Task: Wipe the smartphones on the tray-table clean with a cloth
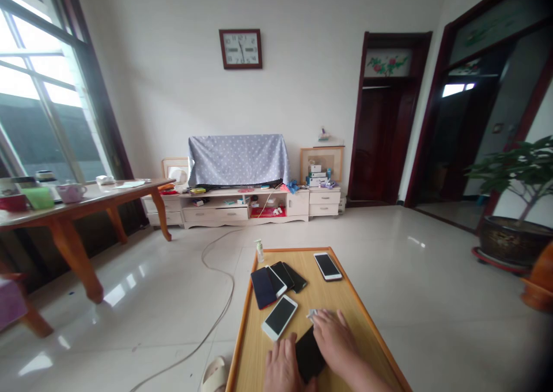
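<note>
A low wooden table (371,328) stands in front of me with several phones on it. My left hand (283,369) presses on the near end of a black phone (307,354) lying flat on the table. My right hand (334,337) rests over the phone's far side, with a small white cloth or wipe (311,313) under its fingertips. A white phone (279,316) lies just left of my hands. Further away, several overlapping phones (276,281) lie fanned out, and another white phone (327,266) lies alone at the far right. A small bottle (260,251) stands at the far left corner.
A cable (216,265) snakes over the tiled floor on the left, and a slipper (215,375) lies by the table's near left corner. A long wooden table (78,208) with cups stands left, a TV cabinet (242,205) at the back wall, a potted plant (514,236) right.
</note>
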Tool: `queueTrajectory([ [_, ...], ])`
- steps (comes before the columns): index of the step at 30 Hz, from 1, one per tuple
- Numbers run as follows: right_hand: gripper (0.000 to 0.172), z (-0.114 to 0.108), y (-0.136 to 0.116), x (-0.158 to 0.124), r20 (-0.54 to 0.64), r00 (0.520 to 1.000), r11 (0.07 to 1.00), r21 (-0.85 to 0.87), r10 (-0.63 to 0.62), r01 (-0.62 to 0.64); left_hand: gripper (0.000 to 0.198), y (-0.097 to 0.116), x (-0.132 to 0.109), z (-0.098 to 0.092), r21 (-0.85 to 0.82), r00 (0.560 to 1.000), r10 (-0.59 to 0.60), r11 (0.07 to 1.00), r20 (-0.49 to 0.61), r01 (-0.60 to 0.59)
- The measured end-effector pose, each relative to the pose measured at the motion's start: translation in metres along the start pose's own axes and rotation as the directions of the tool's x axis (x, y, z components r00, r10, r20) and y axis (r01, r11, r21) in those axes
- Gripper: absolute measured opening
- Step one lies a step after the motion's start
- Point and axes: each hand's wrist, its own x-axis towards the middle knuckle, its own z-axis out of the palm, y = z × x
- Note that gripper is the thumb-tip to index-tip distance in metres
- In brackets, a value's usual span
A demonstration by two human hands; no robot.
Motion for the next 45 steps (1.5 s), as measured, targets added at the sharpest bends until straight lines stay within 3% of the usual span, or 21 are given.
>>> queueTrajectory([
  [2,0.048,0.001,0.004,0.002,-0.033,0.999,0.999,-0.033,0.026,-0.027,0.083,-0.003,0.003,0.002,0.007,1.000,-0.005,1.000,0.022,0.005],
  [8,0.044,0.022,-0.022,-0.012,0.068,0.972,0.970,0.108,-0.226,0.218,0.056,-0.007,0.010,0.001,-0.018,0.994,-0.036,0.999,0.107,0.039],
  [12,0.047,0.019,-0.006,-0.002,-0.004,0.993,0.993,0.024,-0.119,0.119,0.073,-0.003,0.009,-0.006,-0.016,0.991,-0.042,0.999,0.125,0.044],
  [15,0.049,0.028,0.008,-0.001,-0.086,0.995,0.998,-0.055,-0.040,0.036,0.066,-0.003,0.010,-0.006,-0.015,0.989,-0.054,0.998,0.136,0.056],
  [19,0.047,0.052,0.003,-0.017,0.006,0.976,0.976,-0.024,-0.217,0.217,0.040,-0.009,0.011,0.001,-0.016,0.991,-0.053,0.998,0.122,0.055],
  [22,0.046,0.051,0.002,-0.024,0.054,0.955,0.956,0.019,-0.293,0.293,0.042,-0.009,0.009,0.000,-0.016,0.992,-0.039,0.999,0.124,0.041],
  [26,0.048,0.028,0.012,-0.017,-0.063,0.996,0.997,-0.042,-0.066,0.063,0.064,-0.003,0.005,-0.013,-0.018,0.991,-0.001,1.000,0.136,0.003],
  [28,0.049,0.023,0.013,-0.015,-0.071,0.997,0.998,-0.056,-0.012,0.008,0.069,0.002,0.004,-0.021,-0.025,0.986,-0.012,1.000,0.165,0.016],
  [34,0.047,0.037,0.016,-0.038,0.030,0.966,0.967,0.011,-0.256,0.255,0.054,0.010,0.002,-0.032,-0.019,0.986,-0.022,0.999,0.167,0.026],
  [40,0.042,0.044,0.043,-0.056,-0.124,0.989,0.996,-0.050,-0.085,0.079,0.066,0.008,0.003,-0.024,-0.004,0.984,-0.035,0.999,0.174,0.036],
  [45,0.034,0.058,0.032,-0.064,-0.142,0.954,0.965,-0.050,-0.262,0.258,0.060,0.006,0.005,-0.023,0.011,0.979,-0.026,1.000,0.202,0.024],
])
